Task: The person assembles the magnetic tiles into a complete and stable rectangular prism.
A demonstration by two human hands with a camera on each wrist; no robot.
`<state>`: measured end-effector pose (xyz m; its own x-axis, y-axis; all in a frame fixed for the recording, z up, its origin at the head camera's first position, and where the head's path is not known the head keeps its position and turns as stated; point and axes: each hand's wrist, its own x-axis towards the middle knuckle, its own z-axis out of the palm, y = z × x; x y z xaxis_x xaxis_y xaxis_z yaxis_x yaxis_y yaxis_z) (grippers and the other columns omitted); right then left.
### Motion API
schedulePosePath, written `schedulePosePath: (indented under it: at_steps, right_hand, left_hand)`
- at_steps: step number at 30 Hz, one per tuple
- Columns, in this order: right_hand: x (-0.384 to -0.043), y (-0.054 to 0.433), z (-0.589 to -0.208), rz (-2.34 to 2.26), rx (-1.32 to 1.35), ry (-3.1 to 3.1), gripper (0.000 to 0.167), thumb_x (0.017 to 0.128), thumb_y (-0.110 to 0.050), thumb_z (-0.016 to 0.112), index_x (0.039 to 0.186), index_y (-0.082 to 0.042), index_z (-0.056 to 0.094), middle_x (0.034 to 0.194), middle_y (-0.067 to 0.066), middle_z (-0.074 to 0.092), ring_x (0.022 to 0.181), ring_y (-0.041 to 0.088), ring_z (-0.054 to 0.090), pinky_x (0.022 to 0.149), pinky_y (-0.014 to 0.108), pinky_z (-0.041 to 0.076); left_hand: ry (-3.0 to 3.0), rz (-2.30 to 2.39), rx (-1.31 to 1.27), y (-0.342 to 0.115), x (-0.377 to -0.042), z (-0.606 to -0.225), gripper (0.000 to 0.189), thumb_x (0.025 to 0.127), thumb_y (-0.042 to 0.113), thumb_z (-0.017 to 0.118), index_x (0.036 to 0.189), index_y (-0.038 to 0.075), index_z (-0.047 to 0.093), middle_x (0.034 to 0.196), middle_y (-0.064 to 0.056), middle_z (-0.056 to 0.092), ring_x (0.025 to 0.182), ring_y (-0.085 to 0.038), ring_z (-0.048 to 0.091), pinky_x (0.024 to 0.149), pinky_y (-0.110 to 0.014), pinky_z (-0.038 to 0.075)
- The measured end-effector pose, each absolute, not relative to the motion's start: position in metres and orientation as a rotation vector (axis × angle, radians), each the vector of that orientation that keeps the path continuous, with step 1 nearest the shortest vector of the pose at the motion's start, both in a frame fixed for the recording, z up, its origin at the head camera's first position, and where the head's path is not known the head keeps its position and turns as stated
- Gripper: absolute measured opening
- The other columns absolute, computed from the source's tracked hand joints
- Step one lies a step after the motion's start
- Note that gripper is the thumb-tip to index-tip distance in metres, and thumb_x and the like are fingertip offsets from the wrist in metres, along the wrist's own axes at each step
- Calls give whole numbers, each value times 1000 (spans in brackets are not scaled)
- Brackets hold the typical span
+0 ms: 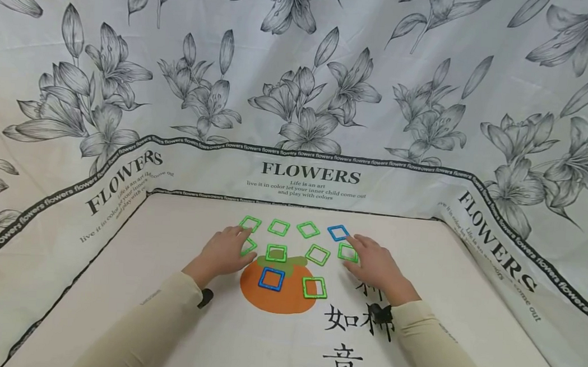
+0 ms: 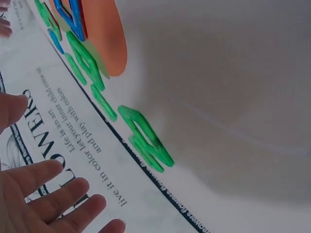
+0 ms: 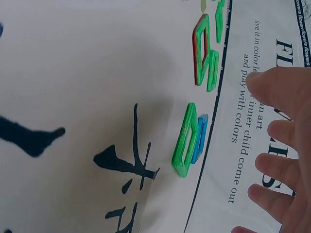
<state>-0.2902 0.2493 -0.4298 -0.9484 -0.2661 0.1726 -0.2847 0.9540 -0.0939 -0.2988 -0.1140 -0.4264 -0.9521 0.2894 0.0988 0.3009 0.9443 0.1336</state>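
Several flat square frames, green and blue, lie in loose rows on the table. My left hand [image 1: 225,251] hovers at the left end of the rows, fingers spread, beside a back-left green frame [image 1: 253,218] and another green frame [image 1: 248,251] it partly hides. At the right end, my right hand [image 1: 374,262] is held with loose fingers; its fingertips overlap a green frame [image 1: 339,250] and reach a back blue frame [image 1: 332,234]. Nearer me lie a blue frame [image 1: 274,270] and a green frame [image 1: 315,297]. Both wrist views show relaxed fingers holding nothing, apart from the frames.
The pale table cover [image 1: 224,336] carries a printed orange persimmon [image 1: 276,303] under the front frames and black characters [image 1: 341,319] to the right. A white flower-print curtain [image 1: 309,176] encloses the back and sides of the table.
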Motion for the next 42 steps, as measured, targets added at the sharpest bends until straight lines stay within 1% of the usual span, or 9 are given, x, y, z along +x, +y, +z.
schedulePosePath:
  at_steps: [5, 10, 18, 24, 30, 38, 40, 42]
  right_hand:
    - [-287, 242, -430, 239, 447, -2946, 63, 91, -38, 64, 145, -14, 44, 149, 18, 41, 134, 40, 42, 104, 60, 39]
    - [-283, 234, -432, 239, 482, -2974, 61, 91, -39, 63, 144, -16, 45, 151, 15, 40, 135, 38, 42, 105, 59, 40]
    - [-277, 222, -433, 253, 593, -2959, 57, 90, -37, 64, 141, -16, 50, 148, 13, 44, 134, 36, 44, 105, 55, 42]
    - [-270, 214, -432, 283, 622, -2995, 56, 91, -36, 64, 142, -18, 49, 150, 12, 42, 136, 35, 43, 108, 54, 40]
    - [-265, 207, -433, 293, 657, -3012, 57, 91, -37, 64, 142, -18, 49, 149, 12, 44, 135, 33, 44, 108, 52, 41]
    - [-264, 202, -436, 308, 711, -3021, 55, 90, -35, 65, 140, -17, 52, 146, 10, 47, 134, 31, 46, 107, 50, 42]
    - [-263, 201, -437, 320, 708, -3030, 54, 90, -36, 65, 139, -18, 53, 146, 10, 47, 134, 30, 46, 108, 50, 42]
    - [-262, 199, -438, 328, 710, -3037, 53, 90, -36, 65, 139, -19, 53, 146, 9, 47, 134, 30, 46, 108, 50, 41]
  left_hand:
    - [-3039, -273, -483, -109, -296, -428, 66, 91, 46, 58, 145, 11, 44, 145, -13, 48, 135, -32, 43, 111, -51, 38]
    - [-3057, -245, -516, -106, -293, -434, 64, 91, 47, 57, 145, 13, 46, 144, -11, 49, 134, -30, 44, 111, -50, 38]
    - [-3041, -283, -606, -101, -288, -438, 57, 92, 39, 59, 140, 10, 51, 138, -11, 55, 128, -30, 50, 107, -49, 42]
    - [-3063, -280, -644, -97, -285, -441, 56, 91, 40, 61, 139, 11, 52, 135, -9, 57, 123, -26, 53, 106, -43, 45]
    - [-3094, -334, -683, -92, -282, -440, 58, 90, 39, 65, 137, 9, 53, 131, -9, 59, 119, -26, 55, 104, -44, 46]
    - [-3125, -335, -725, -86, -283, -444, 60, 87, 41, 69, 137, 11, 55, 136, -8, 57, 127, -26, 51, 108, -43, 43]
    - [-3130, -358, -743, -84, -282, -444, 59, 86, 39, 70, 136, 10, 56, 134, -8, 58, 123, -26, 53, 106, -42, 45]
    - [-3127, -364, -768, -82, -282, -444, 57, 85, 37, 71, 133, 9, 58, 131, -8, 59, 116, -24, 55, 102, -40, 47]
